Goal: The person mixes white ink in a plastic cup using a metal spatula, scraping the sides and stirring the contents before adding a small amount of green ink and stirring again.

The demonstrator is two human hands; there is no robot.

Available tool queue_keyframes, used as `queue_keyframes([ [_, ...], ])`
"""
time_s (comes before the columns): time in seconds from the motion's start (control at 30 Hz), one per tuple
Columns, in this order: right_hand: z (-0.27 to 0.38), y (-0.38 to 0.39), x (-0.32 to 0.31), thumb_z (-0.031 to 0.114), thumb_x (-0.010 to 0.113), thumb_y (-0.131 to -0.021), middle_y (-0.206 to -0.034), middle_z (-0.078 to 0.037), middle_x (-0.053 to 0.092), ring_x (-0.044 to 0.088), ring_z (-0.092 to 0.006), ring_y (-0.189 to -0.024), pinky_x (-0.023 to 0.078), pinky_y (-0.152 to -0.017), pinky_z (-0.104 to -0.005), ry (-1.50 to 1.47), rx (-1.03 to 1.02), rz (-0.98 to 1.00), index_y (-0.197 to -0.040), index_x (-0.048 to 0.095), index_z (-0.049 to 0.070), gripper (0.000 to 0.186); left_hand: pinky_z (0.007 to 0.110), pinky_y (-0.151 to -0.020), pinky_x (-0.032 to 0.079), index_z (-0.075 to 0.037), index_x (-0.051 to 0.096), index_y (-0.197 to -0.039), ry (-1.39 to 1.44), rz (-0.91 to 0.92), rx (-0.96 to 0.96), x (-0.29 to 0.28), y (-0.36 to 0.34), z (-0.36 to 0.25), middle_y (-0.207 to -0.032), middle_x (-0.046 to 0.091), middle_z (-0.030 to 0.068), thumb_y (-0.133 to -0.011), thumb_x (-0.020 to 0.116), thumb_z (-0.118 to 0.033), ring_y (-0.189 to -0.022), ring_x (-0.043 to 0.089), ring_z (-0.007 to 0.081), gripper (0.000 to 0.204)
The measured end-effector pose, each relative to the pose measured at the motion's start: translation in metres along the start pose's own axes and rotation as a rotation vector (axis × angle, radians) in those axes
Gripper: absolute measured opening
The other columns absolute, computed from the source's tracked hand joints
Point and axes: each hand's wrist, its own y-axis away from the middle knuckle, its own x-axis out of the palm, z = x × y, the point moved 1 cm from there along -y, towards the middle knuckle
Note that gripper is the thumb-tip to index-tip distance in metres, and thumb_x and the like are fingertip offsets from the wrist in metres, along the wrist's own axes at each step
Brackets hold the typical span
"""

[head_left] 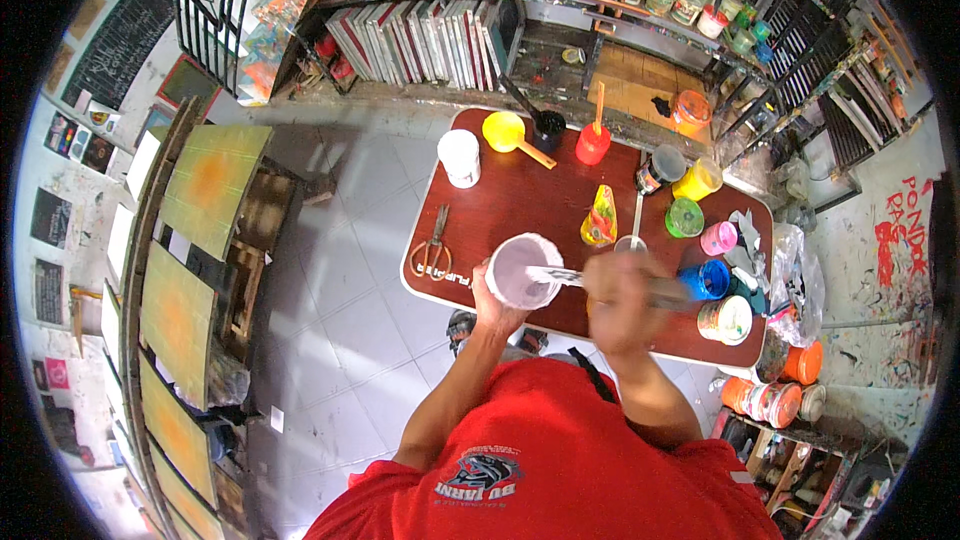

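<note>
My left hand (pixel 494 302) is wrapped round the side of a white tub (pixel 525 268) with pale lilac-white stuff inside, held over the near edge of the red-brown table (pixel 480 216). My right hand (pixel 628 302), smeared by motion, grips a flat tool (pixel 558 276), a spatula or stick, whose pale end is in the tub. Behind my right hand is a small container (pixel 630 243) with a stick. Orange-handled scissors (pixel 434 252) lie to the left, below a white jar (pixel 459 158). A yellow-topped squeeze bag or packet (pixel 600 216) lies beyond my hands.
Open paint pots (pixel 708 280) crowd the table's right side; yellow and red pots (pixel 593 144) stand at the back. Shelves (pixel 420 80) of jars and frames line the back wall. A rack of boards (pixel 177 333) stands left across a tiled floor, with stacked tubs (pixel 760 400) lower right.
</note>
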Motion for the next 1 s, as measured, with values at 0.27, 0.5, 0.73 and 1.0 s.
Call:
queue_keyframes([
  [0.27,0.011,0.001,-0.004,0.011,0.058,-0.090,-0.051,-0.004,0.046,0.045,-0.0169,-0.041,0.032,-0.041,-0.0314,0.147,-0.270,0.110,-0.065,0.056,0.005,0.026,0.050,-0.099,0.047,-0.006,0.059,-0.123,0.065,-0.064,-0.035,-0.003,0.003,0.000,-0.122,0.063,0.0119,-0.086,0.047,-0.044,-0.113,0.059,0.0316,0.054],
  [0.5,0.001,0.008,-0.011,0.011,0.059,-0.088,-0.055,-0.004,0.053,0.049,-0.0201,-0.046,0.037,-0.046,-0.0342,0.145,-0.051,0.162,-0.065,0.058,0.007,0.024,0.048,-0.103,0.045,-0.005,0.055,-0.130,0.044,-0.007,-0.032,-0.014,0.004,0.002,-0.127,0.059,0.0162,-0.090,0.035,-0.047,-0.117,0.057,0.0321,0.061],
  [0.73,-0.012,0.015,-0.014,0.012,0.062,-0.084,-0.062,-0.006,0.063,0.056,-0.0247,-0.047,0.044,-0.048,-0.0363,0.200,-0.129,0.432,-0.069,0.063,0.007,0.016,0.051,-0.101,0.046,-0.006,0.058,-0.126,0.021,-0.100,-0.145,0.015,0.001,-0.005,-0.125,0.062,0.0129,-0.088,0.041,-0.048,-0.116,0.059,0.0317,0.060],
  [1.0,-0.003,-0.013,-0.004,0.014,0.059,-0.084,-0.061,-0.006,0.060,0.057,-0.0204,-0.050,0.041,-0.049,-0.0301,0.439,-0.378,0.348,-0.073,0.059,0.007,0.013,0.043,-0.095,0.052,0.000,0.060,-0.122,-0.126,0.112,-0.230,0.021,0.012,-0.007,-0.114,0.067,0.0132,-0.094,0.042,-0.045,-0.109,0.064,0.0277,0.056],
])
